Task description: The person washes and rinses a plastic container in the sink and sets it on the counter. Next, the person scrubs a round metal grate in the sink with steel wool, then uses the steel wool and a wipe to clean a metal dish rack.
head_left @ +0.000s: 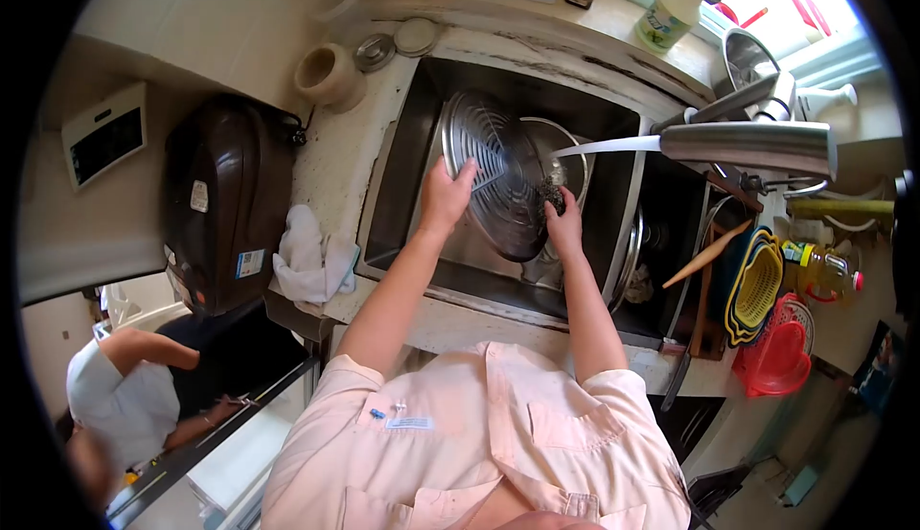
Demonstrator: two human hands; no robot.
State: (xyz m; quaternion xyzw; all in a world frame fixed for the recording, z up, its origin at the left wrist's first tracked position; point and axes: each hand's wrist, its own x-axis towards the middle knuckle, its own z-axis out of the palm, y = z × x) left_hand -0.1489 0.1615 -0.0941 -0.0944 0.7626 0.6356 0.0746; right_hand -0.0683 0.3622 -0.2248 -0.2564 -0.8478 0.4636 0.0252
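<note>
A round ridged metal plate [498,161] stands tilted on edge in the steel sink [407,156]. My left hand [446,195] grips the plate's left rim and holds it up. My right hand [563,221] presses a dark steel-wool scrubber [553,192] against the plate's right side. Water runs in a stream from the steel tap [757,144] onto the plate near the scrubber.
A brown appliance [225,199] and a white cloth [309,260] sit left of the sink. Jars and lids [331,75] stand behind. Colanders [767,286], a wooden spatula [707,254] and bottles are on the right. Another person [125,405] is at the lower left.
</note>
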